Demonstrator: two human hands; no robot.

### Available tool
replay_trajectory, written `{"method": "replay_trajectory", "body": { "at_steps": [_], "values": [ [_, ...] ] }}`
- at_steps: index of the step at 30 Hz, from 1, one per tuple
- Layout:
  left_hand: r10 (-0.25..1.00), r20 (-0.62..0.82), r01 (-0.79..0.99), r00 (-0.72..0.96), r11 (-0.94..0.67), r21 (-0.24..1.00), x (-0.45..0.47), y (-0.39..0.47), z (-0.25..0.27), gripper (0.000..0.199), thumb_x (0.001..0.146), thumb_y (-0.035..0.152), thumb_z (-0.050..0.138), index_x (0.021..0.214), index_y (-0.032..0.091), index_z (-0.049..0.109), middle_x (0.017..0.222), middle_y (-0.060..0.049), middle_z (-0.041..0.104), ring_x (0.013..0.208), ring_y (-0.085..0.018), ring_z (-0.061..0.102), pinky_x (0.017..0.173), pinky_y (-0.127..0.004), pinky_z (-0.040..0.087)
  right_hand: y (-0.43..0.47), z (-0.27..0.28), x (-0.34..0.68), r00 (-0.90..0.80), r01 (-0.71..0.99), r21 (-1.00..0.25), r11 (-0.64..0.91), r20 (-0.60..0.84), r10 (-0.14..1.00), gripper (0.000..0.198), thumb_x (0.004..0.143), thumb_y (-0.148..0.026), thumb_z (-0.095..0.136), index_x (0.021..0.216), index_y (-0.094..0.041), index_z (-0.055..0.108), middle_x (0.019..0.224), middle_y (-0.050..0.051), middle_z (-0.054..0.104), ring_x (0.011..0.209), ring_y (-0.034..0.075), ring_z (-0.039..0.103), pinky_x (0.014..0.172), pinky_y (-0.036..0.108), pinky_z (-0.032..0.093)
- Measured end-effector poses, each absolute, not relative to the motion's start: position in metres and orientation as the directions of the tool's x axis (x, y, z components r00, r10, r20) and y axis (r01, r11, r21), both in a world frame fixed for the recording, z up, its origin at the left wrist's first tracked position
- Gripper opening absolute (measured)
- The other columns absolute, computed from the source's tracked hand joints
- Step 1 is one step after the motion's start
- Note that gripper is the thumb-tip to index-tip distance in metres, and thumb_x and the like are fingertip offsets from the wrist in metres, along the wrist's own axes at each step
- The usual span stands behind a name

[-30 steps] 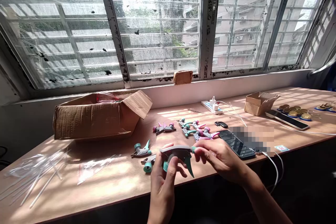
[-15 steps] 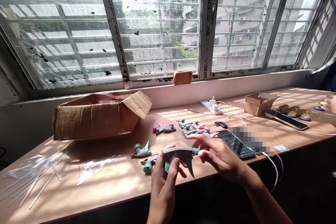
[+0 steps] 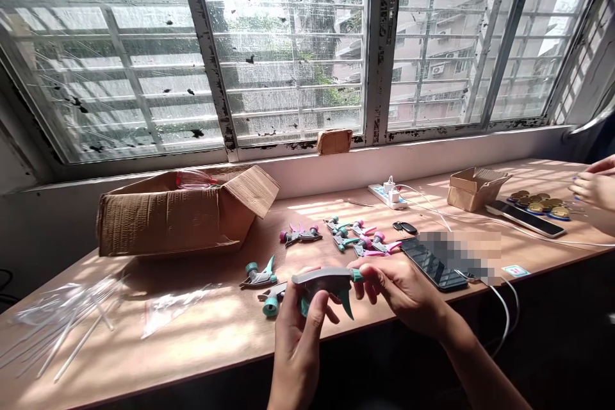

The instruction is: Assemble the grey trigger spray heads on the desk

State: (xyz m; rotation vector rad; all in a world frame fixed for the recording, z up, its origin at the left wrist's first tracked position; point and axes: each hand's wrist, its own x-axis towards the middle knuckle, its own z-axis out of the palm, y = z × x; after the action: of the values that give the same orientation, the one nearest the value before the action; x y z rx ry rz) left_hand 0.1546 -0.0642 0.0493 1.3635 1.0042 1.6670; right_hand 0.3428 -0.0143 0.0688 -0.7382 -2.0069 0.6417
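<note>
A grey and teal spray trigger head lies level in my left hand, whose thumb and fingers are closed round its body. The teal trigger points down. At the right end, the thumb and fingertips of my right hand are closed on the small teal nozzle. Just left of my left hand, another spray head with a teal collar lies partly hidden, and one more teal and grey spray head lies behind it. Several pink or teal spray heads are grouped farther back.
An open cardboard box stands at the left, near clear tubes and a plastic bag. At the right are a phone, white cables, a power strip, a small box, gold discs and another person's hands.
My right hand's fingers have drawn in from beside the nozzle and closed on it. The spray head has shifted slightly left. The other person's hands have come further into view.
</note>
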Motion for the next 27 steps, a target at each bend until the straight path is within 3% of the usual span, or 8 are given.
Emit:
{"method": "replay_trajectory", "body": {
  "at_steps": [4,8,11,13,16,20,23,27],
  "values": [
    [0.903,0.39,-0.065,-0.181,-0.407,0.911,0.1545,-0.0646,0.0481,0.027,0.093,0.045,0.066,0.107,0.022,0.067,0.074,0.0,0.066,0.07,-0.017,0.061,0.074,-0.027,0.05,-0.017,0.0686,0.3491,-0.437,0.184,-0.746,0.64,0.521,0.733,0.043,0.097,-0.051,0.063,0.13,-0.023,0.055,0.104,0.005,0.067,0.072,0.013,0.064,0.068,0.025,0.054],
    [0.907,0.39,-0.104,-0.158,-0.408,0.907,0.1549,-0.0636,0.0472,0.027,0.093,0.044,0.066,0.108,0.022,0.067,0.083,-0.001,0.069,0.067,-0.015,0.061,0.075,-0.028,0.05,-0.0186,0.0679,0.3529,-0.431,0.182,-0.758,0.626,0.511,0.744,0.026,0.097,-0.043,0.066,0.11,-0.021,0.062,0.095,0.004,0.067,0.072,0.014,0.065,0.066,0.025,0.054],
    [0.909,0.396,-0.071,-0.133,-0.407,0.911,0.1544,-0.0631,0.0456,0.028,0.093,0.046,0.065,0.108,0.022,0.069,0.083,-0.001,0.069,0.067,-0.016,0.061,0.076,-0.03,0.048,-0.0161,0.0686,0.3532,-0.473,0.228,-0.712,0.664,0.515,0.715,0.034,0.106,-0.045,0.046,0.099,-0.019,0.067,0.076,0.002,0.066,0.064,0.013,0.062,0.064,0.026,0.05],
    [0.908,0.401,-0.001,-0.119,-0.404,0.915,0.1539,-0.0629,0.0447,0.028,0.095,0.047,0.063,0.104,0.022,0.071,0.079,-0.001,0.069,0.072,-0.018,0.061,0.082,-0.031,0.044,-0.0143,0.0684,0.3533,-0.489,0.239,-0.694,0.679,0.519,0.702,0.034,0.107,-0.046,0.044,0.108,-0.02,0.066,0.077,0.001,0.067,0.065,0.013,0.061,0.066,0.026,0.049],
    [0.908,0.398,0.049,-0.127,-0.395,0.917,0.1533,-0.0621,0.0441,0.028,0.096,0.048,0.061,0.106,0.023,0.071,0.078,-0.001,0.07,0.08,-0.02,0.061,0.087,-0.032,0.041,-0.0139,0.0668,0.3537,-0.473,0.209,-0.735,0.645,0.501,0.724,0.038,0.097,-0.043,0.066,0.129,-0.025,0.054,0.1,0.003,0.067,0.074,0.013,0.063,0.07,0.025,0.053],
    [0.913,0.387,0.043,-0.13,-0.385,0.922,0.1531,-0.0606,0.0442,0.028,0.094,0.049,0.063,0.101,0.023,0.07,0.081,-0.001,0.071,0.081,-0.021,0.061,0.085,-0.032,0.041,-0.0158,0.0663,0.3534,-0.446,0.231,-0.732,0.641,0.505,0.739,0.02,0.099,-0.039,0.064,0.11,-0.022,0.061,0.097,0.003,0.067,0.074,0.013,0.064,0.068,0.024,0.052],
    [0.917,0.381,0.039,-0.115,-0.379,0.924,0.1527,-0.06,0.0438,0.029,0.094,0.049,0.062,0.103,0.022,0.069,0.082,-0.001,0.07,0.077,-0.019,0.061,0.083,-0.032,0.04,-0.0161,0.068,0.3519,-0.497,0.246,-0.724,0.645,0.477,0.725,0.026,0.107,-0.041,0.048,0.098,-0.02,0.061,0.079,0.001,0.065,0.063,0.012,0.06,0.061,0.023,0.049],
    [0.919,0.372,-0.022,-0.132,-0.377,0.926,0.152,-0.0599,0.0434,0.029,0.094,0.047,0.064,0.109,0.023,0.068,0.086,0.001,0.068,0.071,-0.016,0.06,0.082,-0.031,0.042,-0.0161,0.0685,0.3506,-0.466,0.251,-0.723,0.643,0.492,0.735,0.023,0.103,-0.042,0.056,0.113,-0.022,0.059,0.089,0.001,0.066,0.069,0.012,0.061,0.064,0.024,0.049]
  ]
}}
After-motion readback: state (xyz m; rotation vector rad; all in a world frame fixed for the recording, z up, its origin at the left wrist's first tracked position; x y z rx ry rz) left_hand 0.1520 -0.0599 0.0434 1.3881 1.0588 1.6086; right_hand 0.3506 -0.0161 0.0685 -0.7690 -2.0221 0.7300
